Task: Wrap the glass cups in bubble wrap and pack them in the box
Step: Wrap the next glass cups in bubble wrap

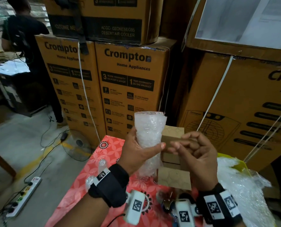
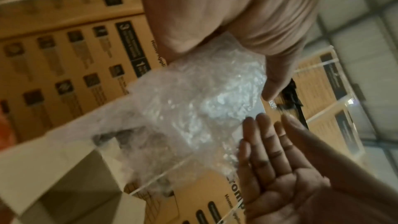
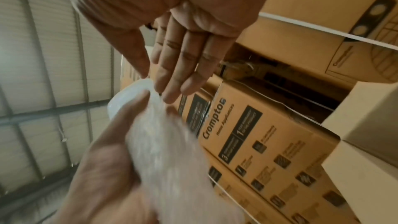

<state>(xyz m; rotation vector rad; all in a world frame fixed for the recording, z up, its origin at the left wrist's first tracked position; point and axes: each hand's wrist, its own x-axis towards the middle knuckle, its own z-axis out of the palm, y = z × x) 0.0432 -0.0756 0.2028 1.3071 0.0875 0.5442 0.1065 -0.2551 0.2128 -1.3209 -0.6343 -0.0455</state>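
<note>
My left hand (image 1: 147, 141) grips a glass cup wrapped in bubble wrap (image 1: 150, 123) upright above the table, thumb in front and fingers behind. Loose wrap hangs below the hand. The right hand (image 1: 184, 143) hovers just right of the cup with relaxed fingers and holds nothing. In the left wrist view the wrapped cup (image 2: 193, 100) lies under my palm, with the right hand's fingers (image 2: 269, 142) beside it. The right wrist view shows the cup's rim (image 3: 129, 91) near the right fingertips (image 3: 172, 91). A small open cardboard box (image 1: 173, 136) stands behind the hands.
The table has a red floral cloth (image 1: 110, 149). Bare glass cups (image 1: 102, 163) stand at its left, a heap of bubble wrap (image 1: 239, 185) at its right. Tall stacked cartons (image 1: 130, 82) wall the back. A person in black (image 1: 26, 51) stands far left; a power strip (image 1: 23, 199) lies on the floor.
</note>
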